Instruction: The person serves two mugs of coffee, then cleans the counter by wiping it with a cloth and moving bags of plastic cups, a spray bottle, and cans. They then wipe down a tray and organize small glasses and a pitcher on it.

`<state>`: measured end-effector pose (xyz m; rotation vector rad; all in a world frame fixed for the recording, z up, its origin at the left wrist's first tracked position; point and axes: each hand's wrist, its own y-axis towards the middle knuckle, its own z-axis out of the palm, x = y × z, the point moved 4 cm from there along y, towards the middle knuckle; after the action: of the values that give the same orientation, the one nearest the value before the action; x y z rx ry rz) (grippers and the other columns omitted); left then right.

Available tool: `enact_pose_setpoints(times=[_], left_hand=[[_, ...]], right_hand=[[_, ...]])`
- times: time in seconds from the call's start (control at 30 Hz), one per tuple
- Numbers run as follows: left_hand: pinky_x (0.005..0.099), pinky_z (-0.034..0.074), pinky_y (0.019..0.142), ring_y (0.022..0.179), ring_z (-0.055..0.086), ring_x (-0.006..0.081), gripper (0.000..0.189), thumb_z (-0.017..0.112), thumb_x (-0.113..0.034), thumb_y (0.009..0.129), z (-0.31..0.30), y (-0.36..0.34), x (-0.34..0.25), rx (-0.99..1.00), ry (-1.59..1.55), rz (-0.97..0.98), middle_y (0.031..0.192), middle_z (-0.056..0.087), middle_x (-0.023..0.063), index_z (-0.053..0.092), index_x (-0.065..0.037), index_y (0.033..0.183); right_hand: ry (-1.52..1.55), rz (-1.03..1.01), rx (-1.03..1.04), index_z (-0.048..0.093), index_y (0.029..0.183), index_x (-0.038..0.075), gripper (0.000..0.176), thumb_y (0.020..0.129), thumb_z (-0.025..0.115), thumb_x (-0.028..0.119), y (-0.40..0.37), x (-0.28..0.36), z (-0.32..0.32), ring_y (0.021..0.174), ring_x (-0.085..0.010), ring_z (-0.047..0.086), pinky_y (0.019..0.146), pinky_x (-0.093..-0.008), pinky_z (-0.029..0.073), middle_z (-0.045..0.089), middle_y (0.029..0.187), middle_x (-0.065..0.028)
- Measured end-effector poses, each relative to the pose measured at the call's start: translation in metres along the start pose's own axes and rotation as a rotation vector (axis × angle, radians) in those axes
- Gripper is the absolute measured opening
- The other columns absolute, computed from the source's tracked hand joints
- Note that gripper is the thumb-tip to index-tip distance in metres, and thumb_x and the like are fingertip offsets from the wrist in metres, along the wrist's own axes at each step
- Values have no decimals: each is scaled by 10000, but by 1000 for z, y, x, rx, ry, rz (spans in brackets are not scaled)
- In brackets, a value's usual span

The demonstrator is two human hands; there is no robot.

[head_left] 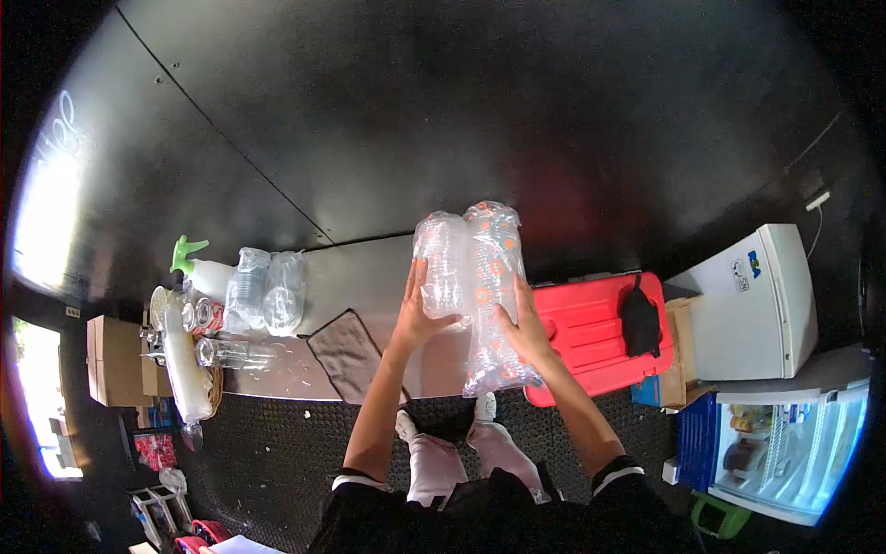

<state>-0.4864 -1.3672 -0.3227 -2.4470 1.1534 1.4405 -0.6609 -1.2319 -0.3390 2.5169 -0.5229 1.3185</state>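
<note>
A long pack of clear plastic cups with orange print in a plastic sleeve (495,277) lies on the grey counter (369,268). My right hand (524,328) grips its near right side. Beside it on the left lies a second clear sleeve of cups (441,263), and my left hand (420,309) presses against its near end with fingers spread along it. Both packs touch each other side by side.
A brown cloth (346,351) lies left of my hands. Further left are bagged clear cups (268,291), a green-topped spray bottle (198,268), cans (201,314) and a long white sleeve (185,365). A red cooler (595,332) and white fridge (761,305) stand at right.
</note>
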Motion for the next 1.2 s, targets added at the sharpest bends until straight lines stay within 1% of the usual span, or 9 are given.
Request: enact_pose_setpoints(times=[0.23,0.33,0.4,0.53,0.63,0.73,0.93,1.03,1.2], left_hand=[[447,340,1058,1347,252,389,1241,901,-276,488,-15,-12,-16,0,39,-78,1469,187,241,152,-67,1454],[442,337,1056,1346,253,393,1136,864,-285,576,-32,-19,-17,2,27,-53,1470,192,238,172,-65,1450],[434,330,1052,1332,283,394,928,776,-226,708,-52,-26,-15,-61,13,-27,1458,229,234,225,-44,1433],[424,327,1039,1259,383,391,657,635,-78,795,-111,-59,-7,-226,36,-56,1387,348,234,331,2,1372],[421,333,1026,1227,416,389,604,618,-58,799,-159,-98,21,-338,38,-163,1336,405,233,369,8,1345],[421,348,1006,1196,445,380,536,598,-50,806,-206,-129,57,-399,33,-210,1280,460,228,410,16,1304],[429,369,985,1161,466,389,465,574,-26,812,-275,-148,117,-390,78,-251,1224,483,235,433,37,1250],[444,367,990,1156,460,408,466,566,-20,807,-286,-132,131,-355,98,-168,1221,480,246,426,44,1247],[486,267,1062,1246,325,442,624,546,-64,820,-262,-121,161,-238,284,-269,1360,324,290,255,107,1345]], right_hand=[[-153,-66,-79,161,1436,1,714,910,542,296,-1,21,-6,1363,-407,188,1109,-460,188,191,1454,-286],[-156,-172,-186,270,1407,26,618,895,556,222,-4,59,-6,1331,-419,246,1085,-478,230,260,1425,-270],[-117,-290,-270,422,1315,34,467,875,547,128,-10,106,-8,1270,-397,353,1040,-466,310,334,1384,-242],[45,-423,-116,477,1246,5,391,863,519,71,-36,143,68,1208,-355,442,996,-446,371,400,1347,-215],[11,-506,32,446,1279,12,444,846,534,54,-49,172,145,1223,-346,446,997,-437,376,425,1357,-171],[-58,-502,88,401,1334,39,495,860,534,94,-50,177,219,1266,-353,399,1034,-472,322,365,1414,-161],[-739,-375,202,293,1426,112,541,950,356,363,-41,163,307,1385,-312,190,1096,-560,116,211,1509,-95],[-688,-329,175,307,1422,126,528,948,371,349,-41,162,302,1378,-300,215,1095,-559,128,225,1504,-97],[-724,-172,-50,363,1396,126,525,922,423,342,-27,144,280,1355,-318,260,1075,-577,165,271,1482,-108]])
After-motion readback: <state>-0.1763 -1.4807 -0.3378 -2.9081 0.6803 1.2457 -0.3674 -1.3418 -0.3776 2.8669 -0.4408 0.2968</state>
